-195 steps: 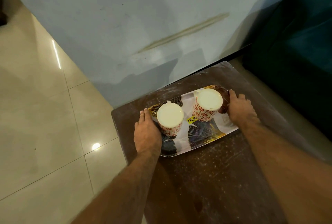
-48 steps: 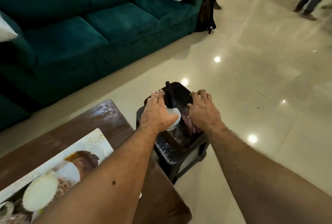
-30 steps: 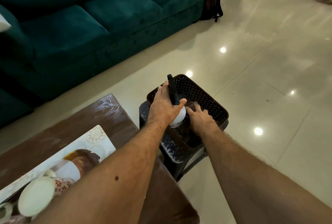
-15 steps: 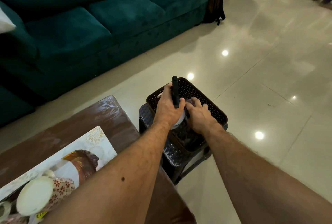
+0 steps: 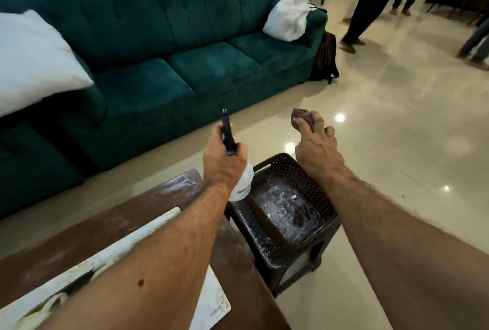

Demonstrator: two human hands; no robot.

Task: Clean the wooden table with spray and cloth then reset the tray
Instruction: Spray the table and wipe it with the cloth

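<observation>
My left hand (image 5: 223, 163) grips a white spray bottle (image 5: 243, 182) with a black nozzle (image 5: 228, 131), held above the table's right end. My right hand (image 5: 316, 148) is raised over the dark perforated basket (image 5: 315, 192) and pinches a reddish checked cloth (image 5: 301, 117). The brown wooden table (image 5: 164, 192) lies at lower left, smeared with pale dust. On it sits the patterned tray (image 5: 211, 300), mostly hidden under my left forearm; a cup's rim shows blurred at the lower left.
The basket rests on a dark plastic stool (image 5: 291, 255) beside the table. A green sofa (image 5: 185, 65) with white cushions (image 5: 34, 59) runs behind. People's legs (image 5: 362, 20) stand at the far right on the glossy tiled floor (image 5: 397, 131).
Both hands have lifted out of the basket: the left has raised the spray bottle, the right has pulled the cloth up. The view has tilted upward.
</observation>
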